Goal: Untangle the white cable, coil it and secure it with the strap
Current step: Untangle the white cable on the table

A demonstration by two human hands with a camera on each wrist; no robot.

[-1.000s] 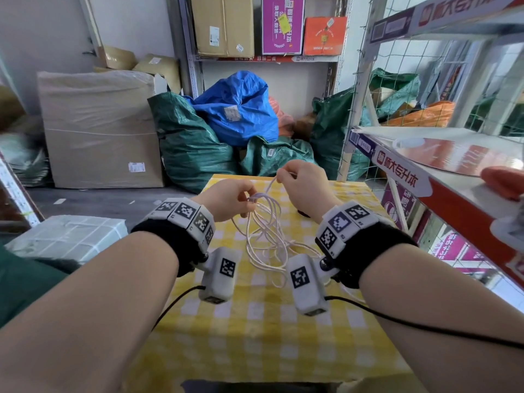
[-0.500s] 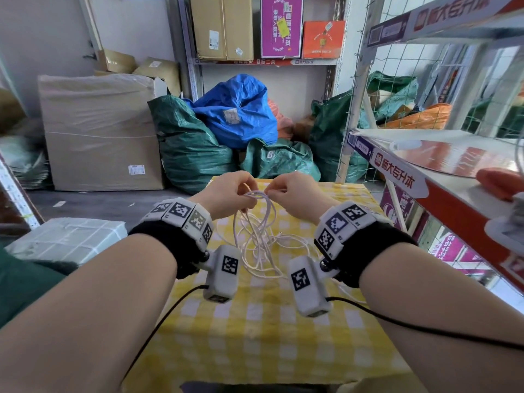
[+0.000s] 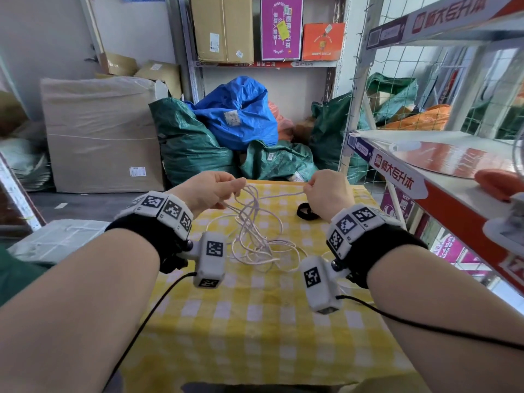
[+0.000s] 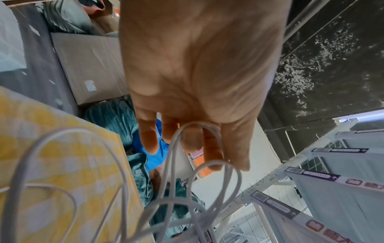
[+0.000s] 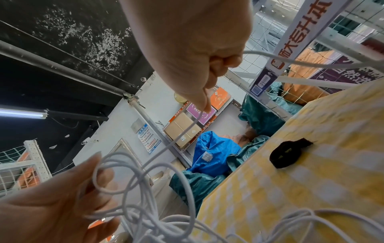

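White cable (image 3: 255, 228) hangs in tangled loops between both hands above the yellow-checked tablecloth (image 3: 255, 321), its lower loops lying on the cloth. The left hand (image 3: 207, 191) pinches several loops bunched at its fingertips; in the left wrist view the strands drape over its curled fingers (image 4: 212, 148). The right hand (image 3: 326, 194), held apart from the left, pinches a single strand that runs taut across to the bundle. The black strap (image 3: 306, 211) lies curled on the cloth just beside the right wrist, untouched. Beyond the table sit green sacks (image 3: 190, 143) and a blue sack (image 3: 238, 114); a metal shelf (image 3: 397, 177) stands to the right.
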